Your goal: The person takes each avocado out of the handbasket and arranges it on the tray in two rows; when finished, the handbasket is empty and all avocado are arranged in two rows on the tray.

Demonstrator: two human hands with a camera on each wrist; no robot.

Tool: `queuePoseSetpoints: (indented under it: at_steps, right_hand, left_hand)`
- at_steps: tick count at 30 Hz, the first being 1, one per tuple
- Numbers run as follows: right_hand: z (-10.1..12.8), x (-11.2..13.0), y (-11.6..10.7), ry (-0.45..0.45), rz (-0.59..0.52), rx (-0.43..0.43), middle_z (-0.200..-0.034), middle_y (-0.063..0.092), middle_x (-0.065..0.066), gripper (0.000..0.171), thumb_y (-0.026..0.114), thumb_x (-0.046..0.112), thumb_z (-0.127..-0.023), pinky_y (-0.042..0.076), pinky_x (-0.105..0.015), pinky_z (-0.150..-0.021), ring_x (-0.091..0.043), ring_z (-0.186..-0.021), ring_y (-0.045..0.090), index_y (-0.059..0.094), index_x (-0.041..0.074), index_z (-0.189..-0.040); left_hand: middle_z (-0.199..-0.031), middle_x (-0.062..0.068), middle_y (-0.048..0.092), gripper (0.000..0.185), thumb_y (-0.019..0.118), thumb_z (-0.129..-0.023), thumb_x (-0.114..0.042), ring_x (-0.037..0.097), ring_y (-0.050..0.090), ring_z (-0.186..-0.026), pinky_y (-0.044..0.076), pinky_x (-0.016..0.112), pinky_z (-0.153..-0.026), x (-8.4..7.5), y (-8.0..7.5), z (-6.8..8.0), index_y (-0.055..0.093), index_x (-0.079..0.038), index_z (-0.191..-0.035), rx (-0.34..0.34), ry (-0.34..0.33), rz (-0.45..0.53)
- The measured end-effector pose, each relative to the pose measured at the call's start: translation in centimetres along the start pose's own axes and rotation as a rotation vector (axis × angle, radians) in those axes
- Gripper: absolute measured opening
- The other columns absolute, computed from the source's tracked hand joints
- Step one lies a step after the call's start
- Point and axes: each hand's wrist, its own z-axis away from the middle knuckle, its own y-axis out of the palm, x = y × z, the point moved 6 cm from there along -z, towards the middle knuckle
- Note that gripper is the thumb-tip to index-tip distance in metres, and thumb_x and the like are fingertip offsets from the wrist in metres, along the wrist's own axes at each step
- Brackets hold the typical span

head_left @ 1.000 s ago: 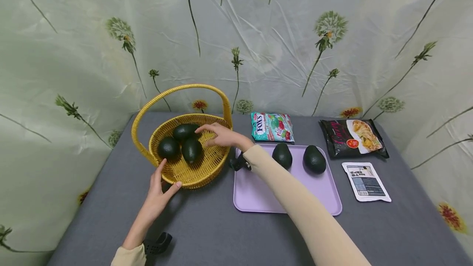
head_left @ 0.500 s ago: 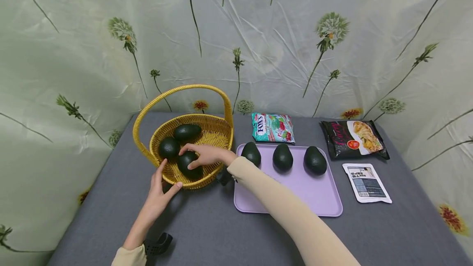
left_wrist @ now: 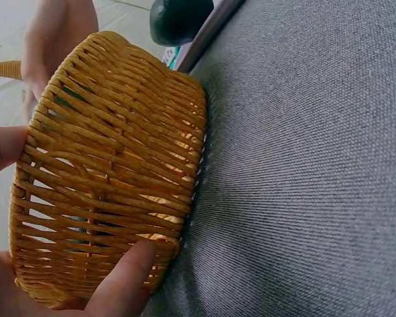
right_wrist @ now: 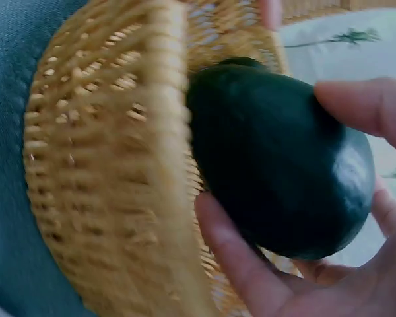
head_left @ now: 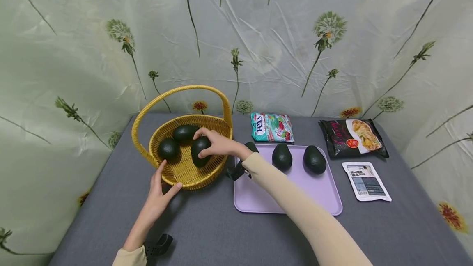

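My right hand (head_left: 221, 143) grips a dark green avocado (head_left: 199, 151) inside the yellow woven basket (head_left: 190, 179). In the right wrist view, thumb and fingers wrap around this avocado (right_wrist: 270, 158), right beside the basket's rim. Two more avocados lie in the basket: a round-looking one (head_left: 168, 148) at the left and another (head_left: 185, 133) behind. My left hand (head_left: 157, 194) holds the basket's near left side, thumb at the rim. Up close in the left wrist view, one fingertip (left_wrist: 135, 264) presses on the outer weave.
Right of the basket lies a lilac tray (head_left: 273, 202) with avocados (head_left: 282, 157) along its far side, one partly hidden by my right wrist. A FOX'S candy bag (head_left: 272, 127), a black food bag (head_left: 352, 138) and a white packet (head_left: 366, 181) lie behind and to the right.
My right hand moved from the basket's back right to the front avocado and took hold of it. It has since shifted that avocado right and slightly back. My left hand stays put.
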Motion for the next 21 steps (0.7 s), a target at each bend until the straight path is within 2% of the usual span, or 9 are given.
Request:
queuePoseSetpoints:
  at_steps: [4,7,9,11,16,18,21]
  right_hand:
    - [1.7,0.2,-2.1,-0.028,-0.053,-0.044,-0.134,0.041,-0.008,0.047,0.067,0.021,-0.09,0.04,-0.035,-0.094,-0.021,-0.118,0.039,0.048,0.014,-0.132]
    - [3.4,0.2,-3.5,-0.014,-0.057,-0.091,-0.128,0.039,-0.007,0.047,0.068,0.025,-0.089,0.041,-0.038,-0.09,-0.021,-0.115,0.034,0.052,0.019,-0.134]
    - [4.5,0.1,-4.1,0.002,-0.078,-0.127,-0.126,0.038,-0.008,0.047,0.068,0.026,-0.089,0.043,-0.039,-0.087,-0.022,-0.112,0.034,0.052,0.019,-0.133]
    - [5.7,-0.2,-4.6,0.007,-0.116,-0.161,-0.129,0.038,-0.008,0.046,0.066,0.024,-0.091,0.045,-0.04,-0.085,-0.023,-0.111,0.039,0.049,0.018,-0.133]
    - [8.6,-1.2,-5.3,0.01,-0.234,-0.184,-0.134,0.04,-0.009,0.042,0.06,0.018,-0.093,0.047,-0.042,-0.083,-0.028,-0.103,0.052,0.043,0.016,-0.131]
    - [9.6,-1.5,-5.5,0.002,-0.237,-0.189,-0.134,0.042,-0.008,0.043,0.062,0.017,-0.092,0.045,-0.042,-0.085,-0.027,-0.105,0.052,0.045,0.017,-0.131]
    - [11.3,-2.1,-5.8,-0.005,-0.177,-0.202,-0.131,0.045,-0.004,0.045,0.066,0.02,-0.09,0.042,-0.043,-0.088,-0.024,-0.111,0.046,0.05,0.021,-0.133]
  left_hand:
    - [-0.15,0.029,0.0,0.082,0.059,-0.097,-0.021,0.047,0.011,-0.136,0.021,0.063,-0.101,0.0,0.0,0.0,0.001,-0.014,-0.155,-0.004,-0.001,0.0]
    - [-0.15,0.029,0.0,0.082,0.059,-0.097,-0.021,0.047,0.01,-0.136,0.02,0.063,-0.101,0.0,0.0,0.0,0.001,-0.014,-0.155,-0.004,0.004,-0.002]
    - [-0.15,0.029,0.0,0.082,0.059,-0.097,-0.021,0.047,0.01,-0.136,0.02,0.063,-0.101,0.0,0.0,0.0,0.001,-0.014,-0.155,-0.004,0.008,-0.003]
    - [-0.151,0.029,0.0,0.082,0.059,-0.097,-0.021,0.047,0.011,-0.136,0.02,0.063,-0.101,0.0,0.0,0.0,0.001,-0.014,-0.155,-0.002,0.008,-0.003]
    - [-0.151,0.029,-0.001,0.082,0.058,-0.097,-0.022,0.047,0.01,-0.136,0.021,0.063,-0.101,0.0,0.0,0.0,0.001,-0.015,-0.155,0.0,0.007,-0.004]
    - [-0.151,0.028,-0.001,0.082,0.058,-0.097,-0.022,0.047,0.01,-0.136,0.021,0.063,-0.101,0.0,0.0,0.0,0.001,-0.015,-0.155,0.0,0.004,-0.007]
    - [-0.151,0.028,-0.001,0.082,0.058,-0.097,-0.024,0.047,0.011,-0.136,0.021,0.063,-0.101,-0.1,0.0,0.0,0.0,-0.016,-0.155,0.004,-0.003,-0.012]
